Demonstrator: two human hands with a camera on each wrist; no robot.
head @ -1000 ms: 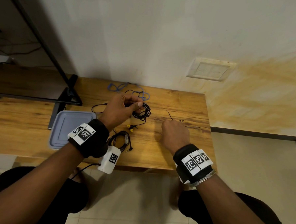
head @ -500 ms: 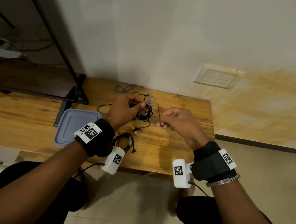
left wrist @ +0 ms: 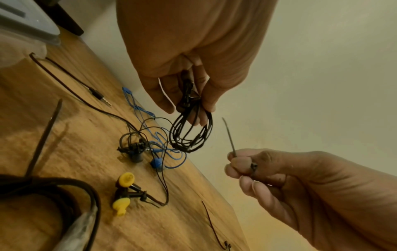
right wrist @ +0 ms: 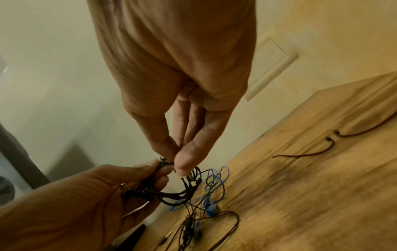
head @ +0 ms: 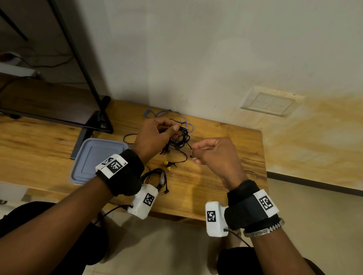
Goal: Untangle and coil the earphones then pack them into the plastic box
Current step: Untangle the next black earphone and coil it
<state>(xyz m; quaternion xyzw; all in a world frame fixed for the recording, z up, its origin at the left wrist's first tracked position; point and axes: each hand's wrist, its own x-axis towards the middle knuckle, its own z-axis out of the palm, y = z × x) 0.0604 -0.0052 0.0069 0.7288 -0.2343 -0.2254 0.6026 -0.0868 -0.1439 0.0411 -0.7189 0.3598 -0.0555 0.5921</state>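
My left hand [head: 172, 130] holds a coiled black earphone [head: 181, 138] above the table, fingers and thumb curled round the top of the coil [left wrist: 191, 130]. My right hand [head: 194, 150] pinches a thin black cable tie [left wrist: 229, 135] just right of the coil; in the right wrist view its fingertips [right wrist: 178, 158] almost meet the left thumb. On the wood lie yellow-tipped earphones [head: 168, 165], a blue earphone [head: 156, 114] tangled with a black one [left wrist: 133, 149], and another black bundle [head: 155, 178]. The plastic box [head: 95, 160], lid on, sits to the left.
Two spare cable ties [right wrist: 311, 152] lie on the table to the right, another tie [left wrist: 212, 225] nearer me. A black metal stand [head: 93, 122] stands behind the box. The wall is close behind the table [head: 226, 192], whose right edge ends past my right hand.
My right hand has lifted off the table with a cable tie, turned over and moved left up to the coil. My left hand has kept its hold on the coil.
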